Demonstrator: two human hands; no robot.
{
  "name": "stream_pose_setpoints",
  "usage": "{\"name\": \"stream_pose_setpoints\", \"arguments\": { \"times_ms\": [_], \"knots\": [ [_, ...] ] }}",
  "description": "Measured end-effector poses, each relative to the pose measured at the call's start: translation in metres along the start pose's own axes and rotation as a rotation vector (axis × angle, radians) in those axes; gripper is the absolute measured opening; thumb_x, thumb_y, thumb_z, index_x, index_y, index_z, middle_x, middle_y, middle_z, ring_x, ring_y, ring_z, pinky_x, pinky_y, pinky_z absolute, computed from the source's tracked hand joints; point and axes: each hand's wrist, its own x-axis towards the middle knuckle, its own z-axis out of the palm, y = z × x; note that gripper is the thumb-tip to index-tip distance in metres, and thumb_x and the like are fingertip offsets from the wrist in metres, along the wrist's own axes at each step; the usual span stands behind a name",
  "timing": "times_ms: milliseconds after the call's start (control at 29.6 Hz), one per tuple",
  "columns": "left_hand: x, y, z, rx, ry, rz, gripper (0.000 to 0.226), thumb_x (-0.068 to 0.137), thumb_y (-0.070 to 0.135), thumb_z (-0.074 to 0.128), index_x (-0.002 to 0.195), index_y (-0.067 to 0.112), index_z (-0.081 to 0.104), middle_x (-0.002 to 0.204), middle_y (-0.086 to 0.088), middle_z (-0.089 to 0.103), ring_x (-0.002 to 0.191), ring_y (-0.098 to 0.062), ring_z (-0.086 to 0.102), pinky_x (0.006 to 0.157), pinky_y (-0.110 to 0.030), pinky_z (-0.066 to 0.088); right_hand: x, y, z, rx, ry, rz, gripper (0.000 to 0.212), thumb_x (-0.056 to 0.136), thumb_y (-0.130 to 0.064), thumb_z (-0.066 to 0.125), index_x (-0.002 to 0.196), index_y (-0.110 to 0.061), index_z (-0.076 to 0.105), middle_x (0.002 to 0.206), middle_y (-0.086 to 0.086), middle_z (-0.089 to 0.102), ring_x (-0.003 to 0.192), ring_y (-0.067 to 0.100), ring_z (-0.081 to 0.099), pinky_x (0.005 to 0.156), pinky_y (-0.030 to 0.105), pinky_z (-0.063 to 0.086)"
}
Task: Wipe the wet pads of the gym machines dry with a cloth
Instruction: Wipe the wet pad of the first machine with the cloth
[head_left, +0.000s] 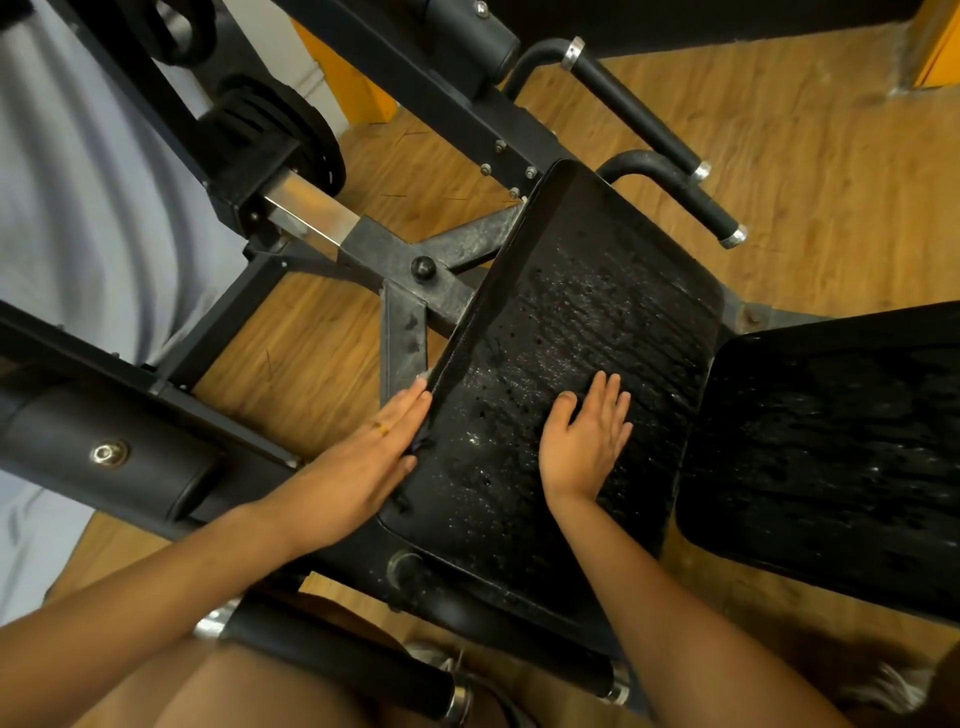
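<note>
The left hand is laid flat, fingers straight and together, against the left side edge of the wet black pad, which is seen at centre on the machine frame. The right hand is pressed palm-down on the pad's droplet-covered top, fingers extended and slightly spread. A small dark scrap is noted under the left palm; whether it is cloth cannot be told.

Both forearms bare, uncovered from wrist to frame edge. Thin gold-coloured ring on one finger of left hand, small yellow detail on top. Wrist and right hand bare. Bare thigh at bottom edge. Pale grey-white shoe with laces near bottom centre, partly hidden; second pale shoe at bottom right, blurred. Both look like trainers
</note>
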Motion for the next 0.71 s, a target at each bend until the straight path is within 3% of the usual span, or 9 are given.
{"name": "stream_pose_setpoints", "arguments": {
  "times_ms": [135,203,710],
  "knots": [
    [0.026,-0.001,0.005,0.021,0.103,-0.033,0.067,0.107,0.022,0.041,0.161,0.020,0.001,0.169,0.003,-0.011,0.154,-0.005,-0.009,0.128,-0.035,0.006,0.000,0.000,0.000,0.003,0.007,0.002,0.059,0.107,-0.039,0.029,0.161,-0.016,0.020,0.170,-0.001,0.010,0.157,0.017,0.001,0.127,0.043,-0.001],
    [0.039,0.003,0.004,0.028,0.126,-0.049,0.066,0.108,0.021,0.040,0.160,0.020,-0.001,0.168,0.003,-0.011,0.155,-0.009,-0.010,0.128,-0.037,0.005,0.000,-0.001,0.001,0.005,0.007,0.000,0.059,0.108,-0.039,0.029,0.161,-0.016,0.020,0.170,0.000,0.011,0.157,0.018,0.001,0.127,0.043,-0.001],
    [-0.036,0.007,-0.003,0.131,-0.205,0.086,0.071,0.109,0.013,0.032,0.156,0.027,-0.019,0.158,0.019,-0.037,0.147,0.001,-0.029,0.121,-0.021,-0.013,0.001,0.000,0.001,0.018,0.002,0.008,0.059,0.108,-0.039,0.029,0.161,-0.016,0.020,0.170,-0.001,0.010,0.157,0.016,0.000,0.127,0.042,-0.003]
  ]
}}
